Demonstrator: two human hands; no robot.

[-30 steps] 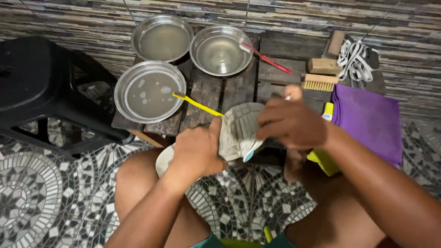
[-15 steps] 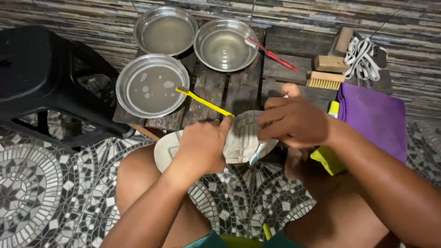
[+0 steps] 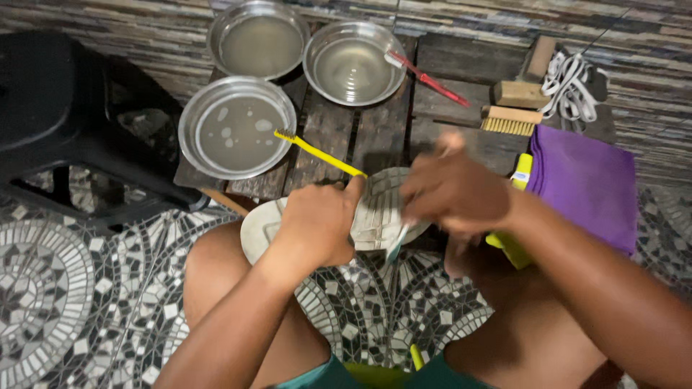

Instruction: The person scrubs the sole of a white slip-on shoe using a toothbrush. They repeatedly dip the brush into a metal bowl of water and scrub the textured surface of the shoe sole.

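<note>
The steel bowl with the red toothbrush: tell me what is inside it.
The bowl holds clear liquid; the red toothbrush rests on its rim, head over the liquid. Nothing else shows on the bottom.

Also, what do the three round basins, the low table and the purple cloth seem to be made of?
The three basins look like thin metal, probably steel or aluminium: silvery, with shiny rims that catch the light. The table looks like dark, weathered wood: separate planks with gaps and grain. The purple cloth appears to be soft fabric with a matte surface, lying flat; the exact fibre cannot be told.
</note>
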